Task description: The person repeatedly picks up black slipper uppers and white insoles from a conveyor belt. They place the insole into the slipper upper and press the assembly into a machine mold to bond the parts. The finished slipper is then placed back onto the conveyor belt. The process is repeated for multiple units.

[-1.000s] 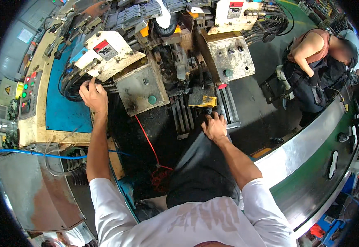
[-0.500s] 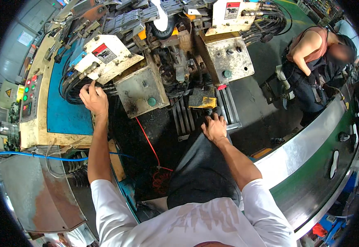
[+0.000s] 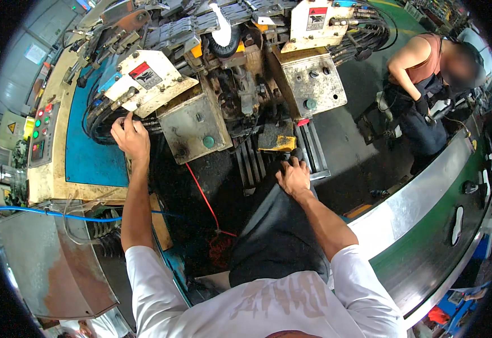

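Note:
My left hand [image 3: 131, 138] is at a bundle of black hoses [image 3: 95, 125], fingers bent over it beside the lower corner of a cream metal guard plate [image 3: 147, 81]. My right hand [image 3: 294, 177] rests on the knee of my dark trousers [image 3: 282, 225], palm down, fingers slightly bent and apart, nothing in them. Between the hands stand two grimy metal boxes; the left box [image 3: 192, 127] and the right box [image 3: 312, 84] each carry a green button. Above them, in the middle of the machine, a white shoe-like piece [image 3: 222, 28] sits over a black rounded part [image 3: 223, 48].
A beige cabinet with a button panel [image 3: 42, 132] and blue sheet [image 3: 95, 160] is on the left, crossed below by a blue air hose [image 3: 80, 216]. On the right runs a green conveyor [image 3: 426, 259] with sole-shaped white pieces [image 3: 457, 225]. Another person [image 3: 420, 84] works beyond it.
Both my hands stay where they were. The person at the right has shifted posture, their arms now closer to the conveyor's far end.

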Action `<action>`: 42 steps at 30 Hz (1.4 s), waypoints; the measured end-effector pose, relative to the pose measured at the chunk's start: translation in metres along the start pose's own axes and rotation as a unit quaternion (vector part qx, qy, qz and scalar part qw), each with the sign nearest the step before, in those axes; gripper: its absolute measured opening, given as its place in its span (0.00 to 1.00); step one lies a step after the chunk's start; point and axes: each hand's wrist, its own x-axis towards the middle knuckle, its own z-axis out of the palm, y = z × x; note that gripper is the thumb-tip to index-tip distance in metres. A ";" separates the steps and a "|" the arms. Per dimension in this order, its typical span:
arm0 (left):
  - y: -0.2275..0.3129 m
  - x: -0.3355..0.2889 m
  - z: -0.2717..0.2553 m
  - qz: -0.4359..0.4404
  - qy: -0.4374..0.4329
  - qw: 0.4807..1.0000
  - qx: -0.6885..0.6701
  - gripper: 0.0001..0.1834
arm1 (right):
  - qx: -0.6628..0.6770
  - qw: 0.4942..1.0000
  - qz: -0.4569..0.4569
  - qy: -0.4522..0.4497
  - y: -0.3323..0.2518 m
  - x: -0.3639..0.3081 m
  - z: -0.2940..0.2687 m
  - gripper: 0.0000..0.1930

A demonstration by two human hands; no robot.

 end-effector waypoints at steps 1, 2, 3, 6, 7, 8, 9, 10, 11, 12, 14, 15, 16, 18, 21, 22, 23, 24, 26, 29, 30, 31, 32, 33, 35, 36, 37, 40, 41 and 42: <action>0.000 0.000 0.001 -0.001 -0.001 1.000 0.000 0.16 | 0.002 1.000 0.001 0.010 0.002 -0.001 0.002 0.27; -0.001 0.002 0.003 0.002 0.003 1.000 -0.002 0.16 | 0.001 1.000 0.002 0.013 0.004 0.001 0.004 0.27; -0.002 0.001 0.003 0.002 0.006 1.000 -0.002 0.16 | -0.002 1.000 0.002 0.012 0.004 0.001 0.003 0.27; -0.002 -0.002 0.002 0.000 0.011 1.000 -0.002 0.16 | -0.005 1.000 0.001 0.006 0.003 -0.003 -0.001 0.26; -0.001 -0.001 0.001 0.000 0.014 1.000 -0.002 0.15 | -0.004 1.000 0.001 0.005 0.003 -0.003 -0.003 0.26; 0.001 -0.001 0.001 0.006 0.020 1.000 -0.003 0.15 | -0.004 1.000 -0.001 0.009 0.003 -0.003 -0.004 0.26; 0.002 0.000 0.001 0.013 0.027 1.000 -0.006 0.15 | -0.003 1.000 -0.002 0.014 0.003 -0.005 -0.005 0.26; 0.003 0.001 0.001 0.020 0.034 0.999 -0.008 0.15 | -0.003 1.000 -0.003 0.019 0.003 -0.006 -0.005 0.25; 0.004 0.001 -0.001 0.016 0.032 0.999 -0.012 0.14 | 0.002 1.000 -0.003 0.022 0.003 -0.007 -0.005 0.25; 0.003 0.001 -0.001 0.014 0.031 0.999 -0.012 0.14 | 0.006 1.000 -0.003 0.026 0.003 -0.007 -0.006 0.25; 0.002 0.001 -0.002 0.009 0.029 0.999 -0.013 0.14 | 0.006 0.999 0.000 0.033 0.005 -0.010 -0.006 0.24; 0.002 0.002 -0.003 0.002 0.015 1.000 -0.018 0.13 | 0.002 0.999 0.003 0.038 0.004 -0.011 -0.006 0.23; 0.003 0.002 -0.005 -0.006 0.000 1.000 -0.022 0.13 | -0.001 0.999 0.006 0.042 0.004 -0.012 -0.007 0.23; 0.004 0.004 -0.011 -0.019 -0.032 0.999 -0.032 0.13 | 0.004 0.999 0.007 0.040 0.004 -0.015 -0.010 0.23; 0.003 0.011 -0.027 -0.037 -0.131 0.990 -0.042 0.15 | 0.011 0.999 0.008 0.033 0.000 -0.020 -0.019 0.23; 0.003 0.010 -0.034 0.005 -0.121 0.993 -0.016 0.16 | 0.013 0.999 0.008 0.029 -0.003 -0.021 -0.024 0.23; 0.006 0.007 -0.041 0.047 -0.110 0.993 0.011 0.17 | 0.007 1.000 0.014 0.013 -0.005 -0.021 -0.030 0.25; 0.017 0.008 -0.043 0.090 -0.098 0.991 0.032 0.17 | 0.009 1.000 0.018 0.011 -0.004 -0.022 -0.032 0.25; 0.055 0.009 -0.055 0.108 -0.149 0.982 -0.046 0.19 | 0.008 1.000 0.025 0.003 0.000 -0.022 -0.034 0.25; 0.099 0.005 -0.034 0.056 -0.221 0.943 -0.244 0.17 | 0.013 1.000 0.021 0.011 0.002 -0.022 -0.033 0.25; 0.123 0.008 -0.022 0.050 -0.228 0.924 -0.303 0.17 | 0.014 0.999 0.028 0.011 0.008 -0.023 -0.033 0.25; 0.144 0.011 -0.010 0.015 -0.252 0.907 -0.337 0.19 | 0.017 0.999 0.033 0.011 0.012 -0.024 -0.034 0.25; 0.156 0.015 -0.002 -0.019 -0.279 0.891 -0.358 0.21 | 0.028 0.999 0.029 0.004 0.010 -0.024 -0.029 0.25; 0.167 0.022 0.006 -0.114 -0.315 0.832 -0.441 0.22 | 0.033 0.999 0.026 0.004 0.010 -0.025 -0.028 0.25; 0.191 0.034 0.024 -0.294 -0.370 0.662 -0.582 0.26 | 0.042 0.999 0.028 0.005 0.012 -0.025 -0.026 0.25; 0.208 0.037 0.029 -0.346 -0.382 0.586 -0.625 0.27 | 0.041 0.998 0.028 0.033 0.019 -0.025 -0.021 0.24; 0.224 0.044 0.030 -0.395 -0.391 0.504 -0.661 0.27 | 0.041 0.997 0.027 0.062 0.024 -0.026 -0.017 0.23; 0.245 0.051 0.036 -0.471 -0.403 0.313 -0.720 0.28 | 0.047 0.995 0.027 0.085 0.029 -0.025 -0.013 0.23; 0.238 0.046 0.050 -0.456 -0.400 0.305 -0.734 0.28 | 0.051 0.995 0.023 0.082 0.025 -0.023 -0.014 0.23; 0.243 0.046 0.050 -0.441 -0.399 0.291 -0.749 0.28 | 0.055 0.995 0.027 0.077 0.027 -0.023 -0.017 0.23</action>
